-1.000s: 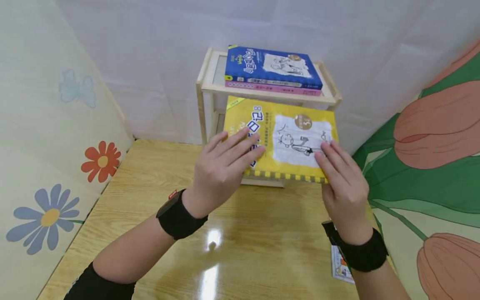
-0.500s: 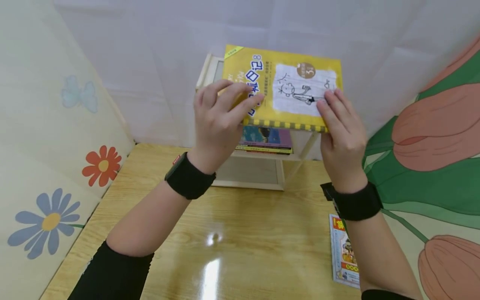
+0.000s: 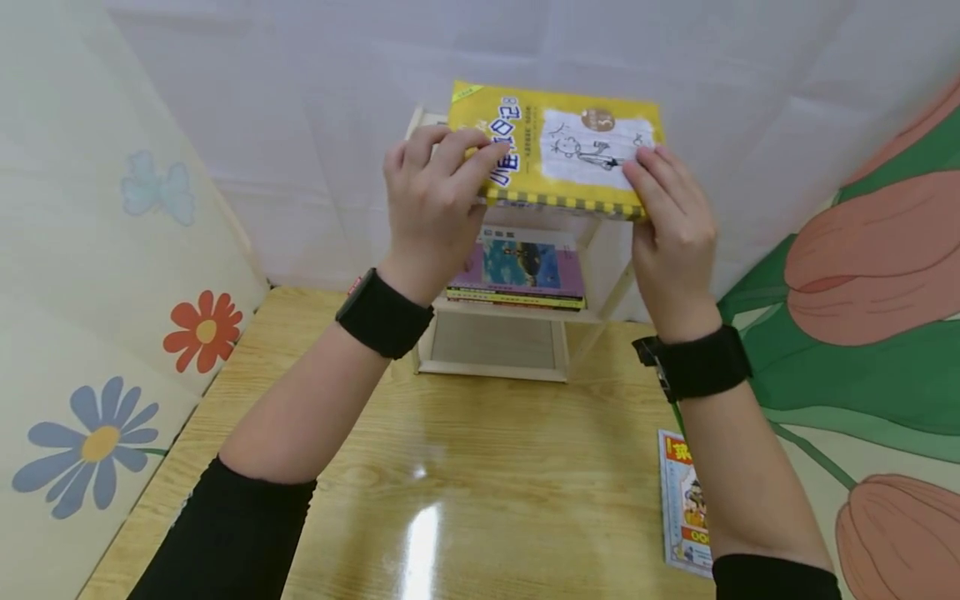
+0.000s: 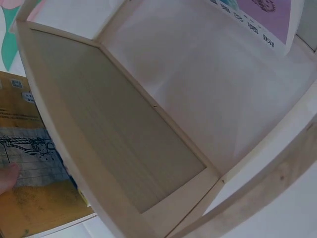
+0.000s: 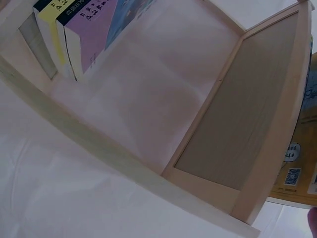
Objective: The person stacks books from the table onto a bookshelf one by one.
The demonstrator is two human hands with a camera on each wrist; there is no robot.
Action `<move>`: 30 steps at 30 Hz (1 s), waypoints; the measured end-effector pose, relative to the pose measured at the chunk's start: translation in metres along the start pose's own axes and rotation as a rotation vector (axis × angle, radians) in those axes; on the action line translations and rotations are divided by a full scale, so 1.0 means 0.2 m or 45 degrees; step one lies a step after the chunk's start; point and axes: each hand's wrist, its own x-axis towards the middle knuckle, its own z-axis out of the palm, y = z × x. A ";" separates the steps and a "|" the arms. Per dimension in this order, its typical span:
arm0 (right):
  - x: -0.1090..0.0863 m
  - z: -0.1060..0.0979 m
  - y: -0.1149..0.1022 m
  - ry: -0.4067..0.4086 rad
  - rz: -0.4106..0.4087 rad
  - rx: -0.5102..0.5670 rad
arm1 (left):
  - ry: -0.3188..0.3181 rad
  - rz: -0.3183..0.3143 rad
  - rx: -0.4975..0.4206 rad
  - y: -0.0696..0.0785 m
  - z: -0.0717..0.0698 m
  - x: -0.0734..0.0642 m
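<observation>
A yellow paperback book [image 3: 592, 150] with a checkered spine is held over the top of a small pale wooden shelf [image 3: 491, 367]. My left hand [image 3: 438, 200] grips its left part, fingers bent over the cover. At the right end my right hand [image 3: 675, 225] grips it, fingers on the front cover. From below, the left wrist view shows the book's back cover [image 4: 44, 208] past the shelf's top panel [image 4: 119, 119], with a thumb [image 4: 7, 177] against it. A fingertip [image 5: 313, 220] shows near the book in the right wrist view. The blue and pink books are hidden.
Several books [image 3: 525, 271] with a purple cover on top lie on the shelf's middle level. A comic-style book [image 3: 682, 508] lies on the wooden table [image 3: 480, 467] by the right forearm. A white cloth [image 3: 315, 125] hangs behind, and painted panels [image 3: 97, 333] flank both sides.
Both hands have carried the yellow book up and away, from in front of the shelf to over its top. The blue and pink books there are now covered, and the middle level shows.
</observation>
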 end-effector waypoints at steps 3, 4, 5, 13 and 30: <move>0.01 0.02 0.00 -0.031 0.023 0.007 | -0.030 -0.015 -0.003 -0.02 0.01 0.00; 0.01 0.02 0.00 -0.044 0.029 0.008 | -0.035 -0.019 0.000 -0.03 0.01 -0.01; 0.01 0.02 0.01 -0.056 0.036 0.010 | -0.042 -0.023 -0.003 -0.03 0.02 -0.01; 0.07 0.04 0.06 -0.252 0.243 -0.071 | -0.143 -0.070 -0.135 -0.06 0.02 -0.02; 0.15 0.02 0.14 -0.600 0.470 0.081 | -0.391 -0.240 -0.340 -0.10 0.02 -0.06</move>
